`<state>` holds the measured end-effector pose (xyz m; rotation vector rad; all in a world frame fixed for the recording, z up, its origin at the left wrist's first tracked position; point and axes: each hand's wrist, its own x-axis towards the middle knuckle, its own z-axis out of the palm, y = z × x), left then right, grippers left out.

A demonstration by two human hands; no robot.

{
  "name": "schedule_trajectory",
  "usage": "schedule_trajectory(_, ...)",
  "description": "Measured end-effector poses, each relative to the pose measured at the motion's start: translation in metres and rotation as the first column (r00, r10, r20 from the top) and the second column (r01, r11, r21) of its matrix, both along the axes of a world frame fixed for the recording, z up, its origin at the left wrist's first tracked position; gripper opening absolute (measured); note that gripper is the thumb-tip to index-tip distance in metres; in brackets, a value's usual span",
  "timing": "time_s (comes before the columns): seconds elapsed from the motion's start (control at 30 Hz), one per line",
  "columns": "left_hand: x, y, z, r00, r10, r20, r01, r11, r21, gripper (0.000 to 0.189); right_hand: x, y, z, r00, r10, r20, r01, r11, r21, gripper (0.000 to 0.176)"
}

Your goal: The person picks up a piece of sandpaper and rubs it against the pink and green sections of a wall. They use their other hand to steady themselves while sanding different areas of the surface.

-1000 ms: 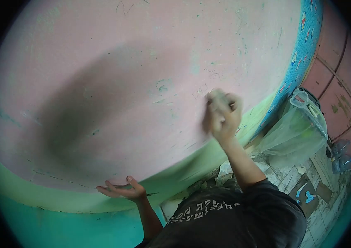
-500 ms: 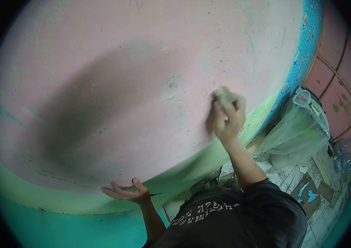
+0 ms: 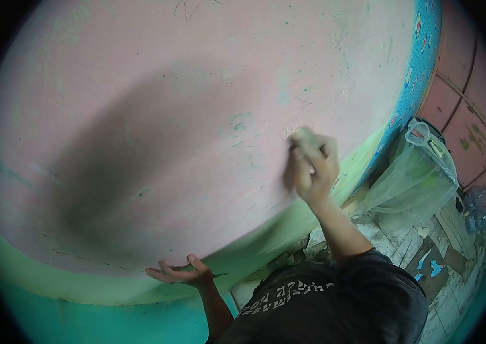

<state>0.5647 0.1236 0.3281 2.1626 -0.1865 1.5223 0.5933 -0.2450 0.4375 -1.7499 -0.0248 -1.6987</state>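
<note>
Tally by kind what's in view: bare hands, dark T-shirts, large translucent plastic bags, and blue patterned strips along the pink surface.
Bare hands: 2 (left hand, right hand)
Dark T-shirt: 1
Large translucent plastic bag: 1
Blue patterned strip: 1
Total: 5

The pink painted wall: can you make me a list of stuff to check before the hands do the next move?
1. Left hand open, with nothing in it: ok, its fingers are spread by the wall's lower pink edge.
2. Right hand up at the pink painted wall: ok.
3. What the right hand grips, if anything: cannot tell, it's blurry.
4. Wall free of marks: not ok, it has green patches and dark scratches.
5. Pale tiled floor free of scraps: not ok, torn brown pieces lie there.
6. Clear plastic bag away from both hands: ok.
</note>
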Motion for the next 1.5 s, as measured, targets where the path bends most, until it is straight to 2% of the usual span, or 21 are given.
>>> schedule_trajectory(0.07,0.0,-0.001,-0.001,1.0,0.01,-0.001,-0.01,1.0,-0.002,0.086,-0.007,0.005,0.001,1.0,0.003,-0.028,-0.009,0.978,-0.211,0.035)
schedule_trajectory(0.1,0.001,0.0,-0.001,1.0,0.016,-0.001,-0.016,1.0,-0.001,0.086,-0.002,-0.002,0.002,0.999,0.003,0.034,0.005,0.979,-0.206,0.033)
schedule_trajectory(0.2,0.004,0.002,-0.002,1.0,0.013,0.026,-0.013,1.0,0.021,0.086,0.0,-0.003,0.004,1.0,0.01,-0.015,-0.008,0.991,0.135,0.034)
schedule_trajectory(0.27,0.003,0.002,-0.004,1.0,0.012,0.025,-0.013,1.0,0.021,0.086,-0.001,0.004,0.0,0.998,0.043,0.037,-0.039,0.992,-0.119,0.03)
schedule_trajectory(0.33,0.005,0.003,-0.003,0.999,0.01,0.033,-0.012,0.999,0.04,0.087,-0.001,0.003,0.0,0.999,-0.012,0.036,0.018,0.989,-0.149,0.031)
schedule_trajectory(0.43,0.005,0.005,-0.004,0.999,0.019,0.045,-0.022,0.998,0.063,0.087,0.002,0.0,0.007,0.999,0.045,0.005,-0.045,0.981,0.189,0.032)
schedule_trajectory(0.57,0.009,0.006,-0.009,0.998,0.029,0.058,-0.033,0.998,0.058,0.088,-0.006,0.016,0.007,1.0,0.026,-0.014,-0.029,0.981,-0.193,0.031)
schedule_trajectory(0.67,0.011,0.008,-0.008,0.996,0.04,0.08,-0.046,0.996,0.072,0.088,0.003,0.006,0.013,0.993,0.094,0.075,-0.11,0.962,0.25,0.034)
schedule_trajectory(0.7,0.012,0.006,-0.008,0.995,0.046,0.087,-0.052,0.996,0.074,0.088,0.003,0.003,0.01,0.999,0.048,0.026,-0.053,0.965,0.258,0.034)
schedule_trajectory(0.8,0.013,0.005,-0.01,0.994,0.07,0.086,-0.076,0.995,0.07,0.087,-0.005,0.016,0.001,0.999,0.039,0.01,-0.036,0.981,-0.191,0.029)
schedule_trajectory(0.83,0.013,0.006,-0.01,0.992,0.085,0.089,-0.093,0.992,0.085,0.087,-0.003,0.012,-0.002,0.999,-0.021,0.045,0.031,0.97,-0.24,0.03)
schedule_trajectory(0.93,0.013,0.007,-0.01,0.989,0.116,0.093,-0.126,0.986,0.106,0.086,0.002,0.002,0.003,0.999,0.029,0.023,-0.033,0.983,0.183,0.035)
schedule_trajectory(0.97,0.013,0.006,-0.01,0.989,0.114,0.091,-0.123,0.987,0.099,0.085,0.0,0.007,0.007,1.0,0.019,0.001,-0.019,0.982,0.188,0.035)
schedule_trajectory(1.07,0.014,0.003,-0.011,0.989,0.115,0.097,-0.124,0.988,0.09,0.084,-0.002,0.012,0.001,1.0,0.01,0.02,-0.006,0.979,-0.202,0.032)
schedule_trajectory(1.1,0.015,0.004,-0.01,0.988,0.114,0.103,-0.124,0.988,0.094,0.084,0.0,0.001,0.005,0.999,0.007,0.051,0.006,0.971,-0.24,0.03)
schedule_trajectory(1.17,0.015,0.006,-0.009,0.987,0.121,0.101,-0.131,0.986,0.104,0.083,0.003,-0.006,0.004,1.0,0.011,0.022,-0.012,0.998,0.06,0.031)
schedule_trajectory(1.23,0.015,0.003,-0.011,0.986,0.132,0.103,-0.142,0.985,0.096,0.083,0.012,-0.004,0.004,0.99,0.039,0.134,-0.059,0.987,0.152,0.028)
schedule_trajectory(1.27,0.016,0.004,-0.012,0.985,0.135,0.104,-0.144,0.985,0.09,0.083,0.005,-0.005,0.005,0.994,0.033,0.106,-0.02,0.992,-0.121,0.027)
schedule_trajectory(1.33,0.018,0.005,-0.012,0.985,0.129,0.114,-0.14,0.986,0.095,0.082,-0.007,-0.004,0.003,0.998,-0.053,-0.024,0.045,0.961,-0.274,0.027)
schedule_trajectory(1.43,0.018,0.006,-0.013,0.984,0.134,0.121,-0.147,0.983,0.107,0.081,0.005,-0.029,0.014,1.0,0.0,0.015,-0.002,0.989,0.151,0.033)
schedule_trajectory(1.5,0.016,0.004,-0.015,0.981,0.163,0.102,-0.173,0.98,0.096,0.081,0.015,-0.033,0.014,0.993,0.019,0.115,-0.029,0.996,0.084,0.033)
